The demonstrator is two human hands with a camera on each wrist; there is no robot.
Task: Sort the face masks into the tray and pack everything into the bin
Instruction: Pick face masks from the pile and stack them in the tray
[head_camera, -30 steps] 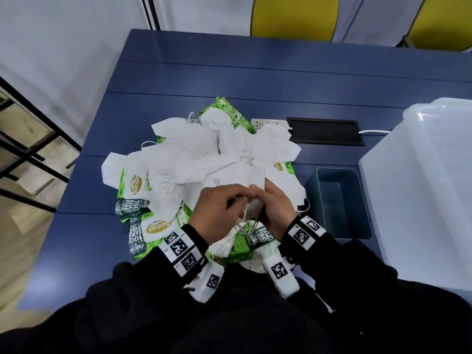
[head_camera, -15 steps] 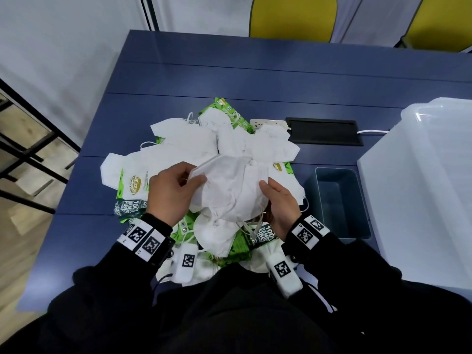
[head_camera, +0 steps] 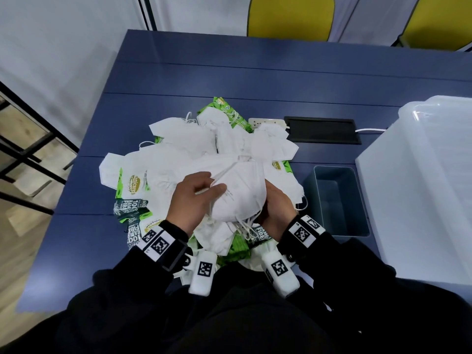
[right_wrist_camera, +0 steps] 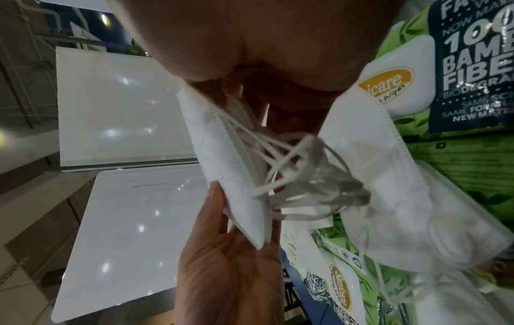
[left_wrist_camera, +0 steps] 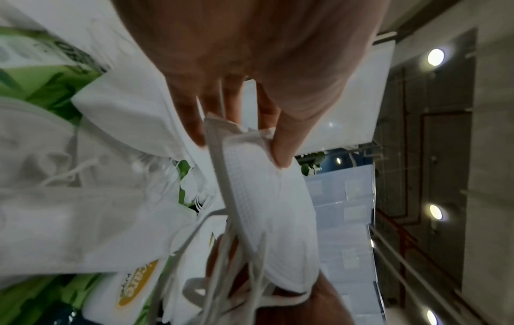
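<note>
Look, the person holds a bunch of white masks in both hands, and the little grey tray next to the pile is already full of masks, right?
Not quite. The grey tray is empty, as the head view shows; no masks lie in it yet. The rest holds: the left hand and right hand hold the bunch of white masks over the pile.

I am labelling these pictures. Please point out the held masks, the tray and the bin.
masks (head_camera: 240,192): head view, on the front of the held stack.
tray (head_camera: 341,227): head view, on its near inner wall.
bin (head_camera: 408,200): head view, on its pale lid.
</note>
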